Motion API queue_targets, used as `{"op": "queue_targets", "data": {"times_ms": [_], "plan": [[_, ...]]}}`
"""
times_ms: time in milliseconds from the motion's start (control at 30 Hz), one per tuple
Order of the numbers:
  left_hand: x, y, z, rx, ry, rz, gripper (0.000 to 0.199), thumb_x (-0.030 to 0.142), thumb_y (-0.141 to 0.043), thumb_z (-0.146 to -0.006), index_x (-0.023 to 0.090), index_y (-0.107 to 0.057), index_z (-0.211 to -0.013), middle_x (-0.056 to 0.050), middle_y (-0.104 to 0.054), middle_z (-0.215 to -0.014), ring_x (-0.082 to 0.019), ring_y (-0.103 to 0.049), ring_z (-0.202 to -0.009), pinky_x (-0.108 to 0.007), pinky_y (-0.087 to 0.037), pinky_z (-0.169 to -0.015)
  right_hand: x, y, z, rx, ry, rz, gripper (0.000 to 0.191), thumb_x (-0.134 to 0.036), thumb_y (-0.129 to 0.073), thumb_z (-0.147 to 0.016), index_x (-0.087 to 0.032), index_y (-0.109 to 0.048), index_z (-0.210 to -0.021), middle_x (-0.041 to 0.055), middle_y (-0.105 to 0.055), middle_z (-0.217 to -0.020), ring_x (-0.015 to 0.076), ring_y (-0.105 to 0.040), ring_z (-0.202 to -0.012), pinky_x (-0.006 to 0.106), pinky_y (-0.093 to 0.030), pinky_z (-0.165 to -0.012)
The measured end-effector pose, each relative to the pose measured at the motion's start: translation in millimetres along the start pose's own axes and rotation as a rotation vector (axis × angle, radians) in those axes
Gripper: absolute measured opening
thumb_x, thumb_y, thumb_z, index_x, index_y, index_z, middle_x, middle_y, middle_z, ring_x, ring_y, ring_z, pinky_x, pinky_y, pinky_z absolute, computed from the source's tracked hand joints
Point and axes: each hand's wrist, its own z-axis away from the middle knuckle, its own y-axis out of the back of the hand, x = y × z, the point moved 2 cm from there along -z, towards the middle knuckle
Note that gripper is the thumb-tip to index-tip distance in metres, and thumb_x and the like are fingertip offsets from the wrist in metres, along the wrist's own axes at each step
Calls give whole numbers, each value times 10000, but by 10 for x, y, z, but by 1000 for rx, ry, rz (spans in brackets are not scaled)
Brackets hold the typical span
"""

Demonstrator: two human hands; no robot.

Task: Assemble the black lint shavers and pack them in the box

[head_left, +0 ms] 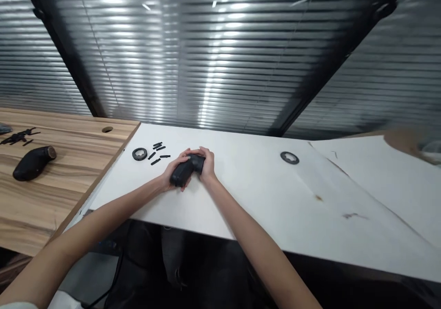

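Both hands hold one black, bent, tube-like piece [182,173] just above the white tabletop; its exact kind I cannot make out. My left hand [171,170] wraps around its thicker lower-left part. Around the narrower right end curls my right hand [207,163], its fingers reaching over the top. Several small black strips [155,161] lie loose to the left of the hands. Beside them, farther left, rests a black ring [139,154] with a notched inner edge. A similar black ring [289,158] lies well off to the right.
A wood-grain table [99,153] adjoins the white tabletop [248,185] on the left. On it lie a rounded black piece [32,163] with a tan end and a cluster of thin black parts [19,137]. Blinds [213,61] stand behind.
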Motion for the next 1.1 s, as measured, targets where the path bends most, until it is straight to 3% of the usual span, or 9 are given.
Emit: {"op": "queue_targets", "data": {"times_ms": [167, 367, 533, 667, 767, 933, 1033, 1100], "plan": [[-83, -9, 76, 39, -84, -6, 931, 518, -713, -840, 210, -272, -1600, -6, -659, -723, -225, -608, -394, -279, -463, -299, -66, 24, 50, -109, -54, 17, 475, -631, -632, -749, -190, -782, -654, 83, -764, -721, 221, -641, -663, 334, -528, -691], [-119, -14, 183, 58, -210, -111, 970, 524, -795, -791, 272, -278, -1572, 1, -691, -809, -226, -638, -427, -293, -478, -325, -55, 20, 49, -171, -198, -80, 415, -573, -656, -824, -185, -787, -752, 64, -754, -763, 192, -610, -601, 293, -495, -555], [-196, 13, 244, 85, -412, -364, 1038, 450, -892, -773, 273, -275, -1589, -1, -704, -849, -188, -669, -562, -292, -546, -518, -195, 45, 74, -358, -304, -326, 637, -669, -483, -995, -159, -777, -750, 131, -769, -804, 258, -719, -762, 371, -609, -818], [-265, 32, 304, 81, -696, -592, 916, 426, -867, -827, 310, -363, -1584, -107, -688, -1257, -253, -742, -1005, -347, -613, -807, -259, 47, 132, -551, -396, -322, 887, -742, -240, -1052, -116, -785, -735, 180, -769, -800, 291, -749, -852, 390, -601, -900], [-269, 75, 318, 105, -814, -694, 800, 446, -848, -852, 330, -446, -1534, -137, -556, -1506, -319, -666, -1271, -416, -608, -971, -268, 46, 164, -640, -426, -322, 944, -774, -174, -1046, -125, -779, -725, 171, -763, -783, 307, -753, -898, 405, -597, -922], [-213, 123, 294, 169, -758, -764, 863, 446, -865, -854, 324, -404, -1573, -134, -635, -1403, -266, -759, -1009, -406, -647, -863, -253, 50, 152, -594, -381, -392, 905, -832, -257, -1012, -145, -781, -746, 149, -757, -781, 317, -735, -929, 442, -594, -936], [-198, 107, 306, 186, -810, -806, 910, 444, -874, -843, 339, -378, -1600, -149, -565, -1506, -271, -751, -1060, -396, -646, -870, -217, 26, 151, -577, -329, -420, 858, -795, -303, -1022, -164, -766, -670, 125, -731, -725, 283, -717, -841, 449, -582, -960], [-199, 99, 315, 124, -831, -839, 978, 426, -876, -843, 350, -319, -1643, -148, -560, -1506, -274, -742, -1095, -391, -640, -887, -187, 9, 167, -580, -295, -408, 793, -733, -373, -1029, -177, -750, -609, 105, -699, -662, 258, -694, -768, 446, -576, -963]]}}
